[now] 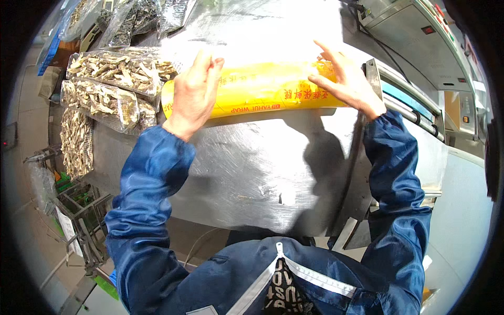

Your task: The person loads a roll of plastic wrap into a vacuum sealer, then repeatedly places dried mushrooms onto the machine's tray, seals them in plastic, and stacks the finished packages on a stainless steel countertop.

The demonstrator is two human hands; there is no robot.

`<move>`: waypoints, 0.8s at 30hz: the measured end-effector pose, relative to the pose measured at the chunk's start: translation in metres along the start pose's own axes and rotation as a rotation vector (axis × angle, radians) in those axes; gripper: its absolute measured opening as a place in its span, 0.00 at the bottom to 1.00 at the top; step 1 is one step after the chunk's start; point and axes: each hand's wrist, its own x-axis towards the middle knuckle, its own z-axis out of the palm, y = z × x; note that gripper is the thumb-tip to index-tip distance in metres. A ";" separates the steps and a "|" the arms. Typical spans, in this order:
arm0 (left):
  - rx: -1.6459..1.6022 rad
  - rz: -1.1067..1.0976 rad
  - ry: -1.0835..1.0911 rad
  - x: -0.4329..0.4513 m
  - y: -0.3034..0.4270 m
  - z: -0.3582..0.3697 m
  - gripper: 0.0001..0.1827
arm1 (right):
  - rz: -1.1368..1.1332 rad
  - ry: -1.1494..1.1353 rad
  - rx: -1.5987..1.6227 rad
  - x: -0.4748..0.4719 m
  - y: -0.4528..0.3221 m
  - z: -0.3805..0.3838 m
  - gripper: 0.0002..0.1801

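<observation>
A yellow roll of plastic cling film (252, 88) with red printing lies crosswise on a steel worktop (244, 169) before me. Over its left end is my left hand (195, 92), the fingers bent and their tips out of sight. Whether it grips the roll or only rests against it, I cannot tell. At the roll's right end, my right hand (346, 80) has its thumb and fingers spread, with nothing held between them. Both forearms are in blue sleeves.
Clear-wrapped trays of dried, sliced pale food (114, 71) are piled left of the roll. Behind them lie packs of darker dried food (136, 21). A machine with metal rollers (409, 90) stands right, near a metal housing with a red switch (427, 29). A metal frame (84, 220) stands lower left.
</observation>
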 end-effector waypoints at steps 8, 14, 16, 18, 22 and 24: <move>0.209 0.446 -0.446 0.006 0.008 -0.009 0.25 | -0.501 0.123 -0.168 0.007 -0.017 0.024 0.04; -0.064 0.287 -0.625 0.001 0.010 -0.018 0.07 | -0.466 0.049 -0.013 -0.016 -0.032 -0.011 0.05; -0.241 0.103 -0.659 0.000 0.026 -0.023 0.03 | -0.400 -0.030 0.238 -0.019 -0.029 -0.025 0.06; -0.333 0.076 -0.654 -0.002 0.033 -0.013 0.02 | -0.267 -0.159 0.318 -0.015 -0.026 -0.027 0.08; -0.391 0.002 -0.752 0.010 0.039 -0.004 0.02 | -0.258 -0.102 0.008 -0.040 -0.051 -0.014 0.21; -0.432 -0.049 -0.734 0.008 0.029 -0.004 0.03 | -0.265 0.098 -0.092 -0.063 -0.073 0.009 0.27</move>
